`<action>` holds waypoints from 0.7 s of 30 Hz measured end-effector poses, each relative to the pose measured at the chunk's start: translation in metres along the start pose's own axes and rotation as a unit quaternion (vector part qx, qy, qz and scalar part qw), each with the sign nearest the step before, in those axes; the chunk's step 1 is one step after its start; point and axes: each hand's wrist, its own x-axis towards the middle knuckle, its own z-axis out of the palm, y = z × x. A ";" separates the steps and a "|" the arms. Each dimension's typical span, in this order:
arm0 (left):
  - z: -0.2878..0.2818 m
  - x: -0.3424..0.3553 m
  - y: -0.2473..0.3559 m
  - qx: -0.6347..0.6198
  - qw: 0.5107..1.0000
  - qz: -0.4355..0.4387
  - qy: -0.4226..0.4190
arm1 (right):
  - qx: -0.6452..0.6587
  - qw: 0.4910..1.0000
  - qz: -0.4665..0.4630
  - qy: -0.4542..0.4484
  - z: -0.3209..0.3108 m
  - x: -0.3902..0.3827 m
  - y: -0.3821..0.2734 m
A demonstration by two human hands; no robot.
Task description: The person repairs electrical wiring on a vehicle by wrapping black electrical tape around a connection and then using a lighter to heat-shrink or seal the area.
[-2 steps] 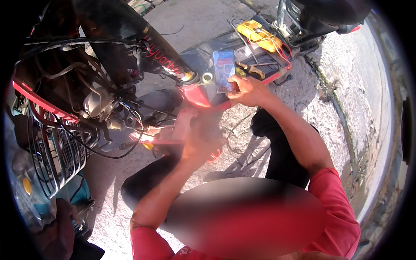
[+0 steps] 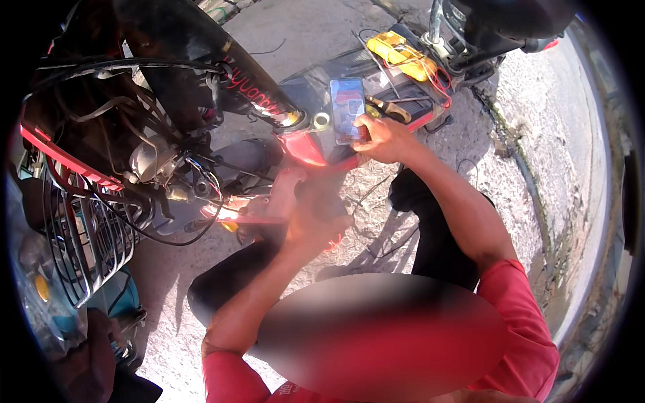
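In the head view, the right hand (image 2: 379, 140) rests its fingers on a lit phone (image 2: 347, 109) at upper middle, the blurry left hand (image 2: 310, 221) curls by red scooter parts (image 2: 295, 144), grip unclear, and a wire basket (image 2: 80, 235) sits at left.

Access, scooter footboard: open concrete ground (image 2: 316, 30) above and gravel (image 2: 537, 101) at right give free passage. Left side blocked by tangled black cables (image 2: 134, 114) and wire basket (image 2: 87, 235). Footboard crowded by phone (image 2: 347, 107), yellow meter (image 2: 400, 54) with red leads, pliers (image 2: 390, 107); black seat (image 2: 510, 20) overhangs upper right
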 end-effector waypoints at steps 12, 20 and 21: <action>0.011 -0.010 -0.010 0.194 0.980 -0.002 -0.039 | 0.035 0.999 -0.029 -0.023 -0.005 -0.018 -0.039; 0.030 -0.023 -0.016 0.193 0.976 -0.003 -0.097 | -0.022 0.995 -0.096 -0.035 0.019 -0.020 -0.025; 0.031 -0.023 -0.018 0.193 0.976 0.007 -0.098 | -0.026 0.994 -0.097 -0.036 0.019 -0.020 -0.025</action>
